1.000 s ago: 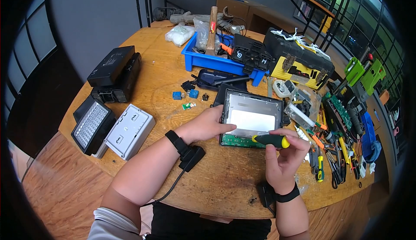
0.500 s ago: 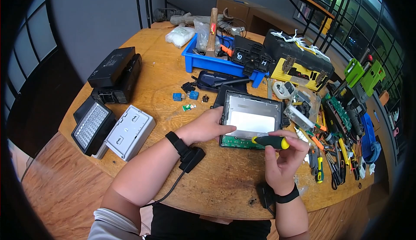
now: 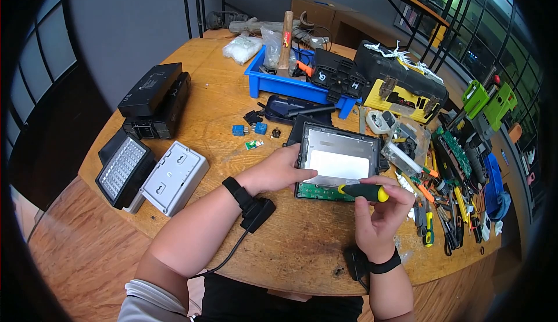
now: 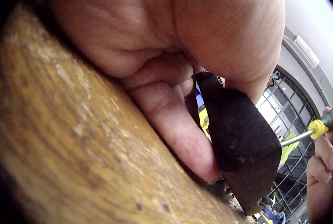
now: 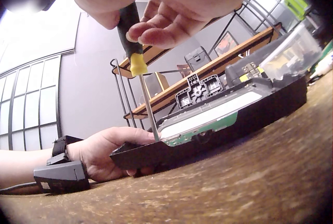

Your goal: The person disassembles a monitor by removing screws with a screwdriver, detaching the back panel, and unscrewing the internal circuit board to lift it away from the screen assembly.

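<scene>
A black rectangular housing (image 3: 378,147) stands tilted on the table, with a shiny metal panel (image 3: 340,162) inside and a green circuit board (image 3: 317,191) along its near edge. My left hand (image 3: 282,168) grips the housing's left side, thumb over the rim and fingers beneath, as the left wrist view shows. In my right hand (image 3: 381,223) is a screwdriver (image 3: 363,191) with a dark green and yellow handle, pinched by thumb and fingers. The right wrist view shows its metal shaft (image 5: 148,102) pointing down, tip at the board's end close to the left thumb.
Left on the table (image 3: 261,264) are a white plastic box (image 3: 174,176), an LED lamp (image 3: 125,171) and black cases (image 3: 154,101). Small blue connectors (image 3: 240,130) lie beyond the housing. A blue tray (image 3: 285,86) and a toolbox (image 3: 401,80) stand behind. Several tools (image 3: 456,217) crowd the right.
</scene>
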A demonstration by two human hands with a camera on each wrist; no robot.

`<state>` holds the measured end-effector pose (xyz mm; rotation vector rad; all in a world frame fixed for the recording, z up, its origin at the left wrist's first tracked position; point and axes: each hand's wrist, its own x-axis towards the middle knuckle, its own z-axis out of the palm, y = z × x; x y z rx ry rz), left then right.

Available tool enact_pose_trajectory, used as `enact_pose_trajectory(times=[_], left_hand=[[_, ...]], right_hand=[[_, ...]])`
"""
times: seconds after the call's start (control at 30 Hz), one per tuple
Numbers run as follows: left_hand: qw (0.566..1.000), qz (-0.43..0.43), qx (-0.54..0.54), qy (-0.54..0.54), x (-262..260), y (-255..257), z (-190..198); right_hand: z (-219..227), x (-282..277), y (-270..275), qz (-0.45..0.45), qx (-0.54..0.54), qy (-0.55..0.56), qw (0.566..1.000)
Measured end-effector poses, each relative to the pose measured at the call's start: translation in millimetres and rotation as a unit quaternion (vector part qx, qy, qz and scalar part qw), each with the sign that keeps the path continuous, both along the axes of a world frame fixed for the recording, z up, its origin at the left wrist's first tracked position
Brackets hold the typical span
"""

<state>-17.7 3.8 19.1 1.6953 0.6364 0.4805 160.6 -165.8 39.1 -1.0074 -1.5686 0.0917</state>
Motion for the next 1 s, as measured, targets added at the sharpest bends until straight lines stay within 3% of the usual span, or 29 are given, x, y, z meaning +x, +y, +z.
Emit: enact_pose_trajectory(times=[0.67, 0.73, 0.83, 1.0], left_hand=[[1.000, 0.000, 0.004, -0.003, 1.4, 2.7, -9.6], [1.000, 0.000, -0.001, 0.004, 1.6, 3.1, -8.8], [1.000, -0.003, -0.008, 0.004, 1.8, 1.4, -5.3], [1.000, -0.003, -0.006, -0.007, 1.1, 2.5, -7.9]], right_hand=[[11.0, -8.5, -5.3, -0.009, -0.002, -0.046, 0.999], [12.0, -6.6, -6.1, -0.017, -0.073, -0.093, 0.993], [7.3, -12.4, -6.3, -0.019, -0.084, -0.045, 0.995], [6.8, -9.3, -4.0, -0.015, -0.076, -0.057, 0.995]])
